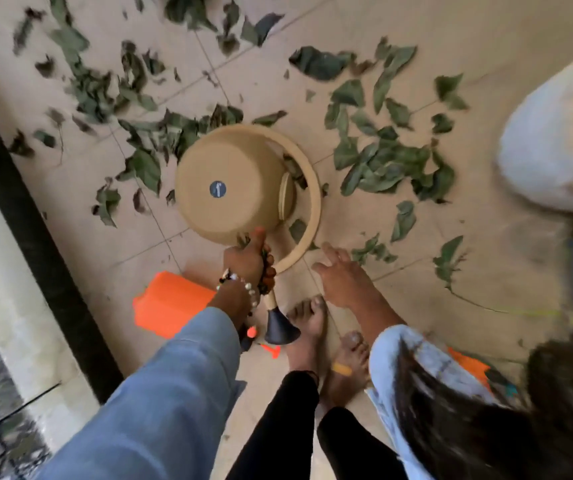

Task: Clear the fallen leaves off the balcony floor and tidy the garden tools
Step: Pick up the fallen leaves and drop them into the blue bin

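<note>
The left hand (248, 259) grips the tan plastic watering can (233, 183) by its looped handle, tipped; the right hand (342, 277) hovers open beside it. Swung carelessly, it could scatter the green fallen leaves (387, 161) just beyond across the tiled floor (486, 39).

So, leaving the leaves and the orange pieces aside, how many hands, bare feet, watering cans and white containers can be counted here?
Hands: 2 (left hand, right hand)
Bare feet: 2 ()
Tan watering can: 1
White container: 1
Total: 6
</note>
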Tool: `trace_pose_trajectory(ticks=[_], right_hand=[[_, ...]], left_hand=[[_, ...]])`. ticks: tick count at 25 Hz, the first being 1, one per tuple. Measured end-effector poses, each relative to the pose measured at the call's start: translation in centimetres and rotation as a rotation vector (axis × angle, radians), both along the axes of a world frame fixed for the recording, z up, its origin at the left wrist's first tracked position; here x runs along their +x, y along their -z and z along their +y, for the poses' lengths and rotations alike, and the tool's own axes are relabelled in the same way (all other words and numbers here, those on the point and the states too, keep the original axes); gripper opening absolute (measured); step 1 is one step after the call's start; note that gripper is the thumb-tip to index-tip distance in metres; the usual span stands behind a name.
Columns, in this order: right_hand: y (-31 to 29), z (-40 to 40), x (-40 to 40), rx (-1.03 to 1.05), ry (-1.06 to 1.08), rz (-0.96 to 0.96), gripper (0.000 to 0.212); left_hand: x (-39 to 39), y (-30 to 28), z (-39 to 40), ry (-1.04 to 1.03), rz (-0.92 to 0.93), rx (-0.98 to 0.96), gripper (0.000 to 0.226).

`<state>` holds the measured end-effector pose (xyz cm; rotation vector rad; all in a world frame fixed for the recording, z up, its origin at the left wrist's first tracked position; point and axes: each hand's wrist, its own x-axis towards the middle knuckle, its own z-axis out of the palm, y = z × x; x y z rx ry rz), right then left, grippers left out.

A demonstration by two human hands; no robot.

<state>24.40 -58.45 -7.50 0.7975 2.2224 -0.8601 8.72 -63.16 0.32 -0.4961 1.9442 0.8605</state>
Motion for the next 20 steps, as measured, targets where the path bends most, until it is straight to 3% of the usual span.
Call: trace_pose_trajectory(ticks=[3, 6, 9, 12, 14, 16, 18, 20], right_hand=[[5.0, -0.3, -2.2, 0.055, -0.151, -0.097, 0.052], [7.5, 0.0, -3.4, 0.155, -0.201, -0.076, 0.052], [8.5, 0.7, -3.2, 0.254, -0.155, 0.187, 0.036], [7.6, 1.1, -0.1, 0.082, 0.401, 0.277, 0.022], [7.4, 1.3, 3.1, 0.270, 0.636, 0.335, 0.022], [7.6, 1.2, 6.1, 0.421, 0.618, 0.274, 0.041], [8.2, 1.0, 7.2, 0.331, 0.417, 0.090, 0.078], [9.2, 0.0, 7.4, 0.277, 0.222, -0.070, 0.084]], left_hand=[[0.2, 4.5, -1.1, 0.081, 0.012, -0.023, 0.045], [0.3, 6.7, -1.8, 0.084, 0.033, -0.034, 0.044], [0.8, 7.6, -1.2, 0.071, 0.051, -0.044, 0.042], [2.3, 7.3, 0.1, 0.067, 0.032, -0.031, 0.042], [3.4, 7.1, 1.0, 0.101, 0.009, 0.002, 0.043], [4.7, 6.9, 1.8, 0.165, -0.017, 0.028, 0.043], [5.8, 7.2, 2.3, 0.220, -0.056, 0.063, 0.043], [6.9, 8.0, 2.4, 0.279, -0.098, 0.086, 0.043]])
